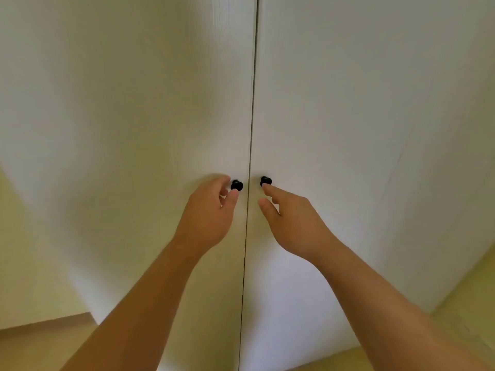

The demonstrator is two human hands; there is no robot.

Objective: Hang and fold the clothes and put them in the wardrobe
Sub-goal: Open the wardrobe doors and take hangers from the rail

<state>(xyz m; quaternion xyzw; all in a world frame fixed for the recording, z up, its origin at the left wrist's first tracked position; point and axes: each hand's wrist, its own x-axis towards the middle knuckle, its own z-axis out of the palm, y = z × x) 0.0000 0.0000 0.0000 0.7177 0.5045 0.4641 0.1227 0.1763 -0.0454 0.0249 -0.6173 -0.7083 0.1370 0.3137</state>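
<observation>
A white wardrobe fills the view, its left door (134, 116) and right door (361, 116) both closed, with a thin dark seam between them. Each door carries a small black knob beside the seam: the left knob (237, 185) and the right knob (265, 181). My left hand (206, 215) is at the left knob, fingers loosely curved, thumb tip just under the knob, not closed around it. My right hand (292, 220) reaches to the right knob, its index fingertip touching the knob from below and the thumb apart. No clothes are in view.
A pale yellow wall (32, 250) stands left of the wardrobe, with a strip of wooden floor (45, 341) at the lower left. More yellowish wall (471, 290) shows at the lower right.
</observation>
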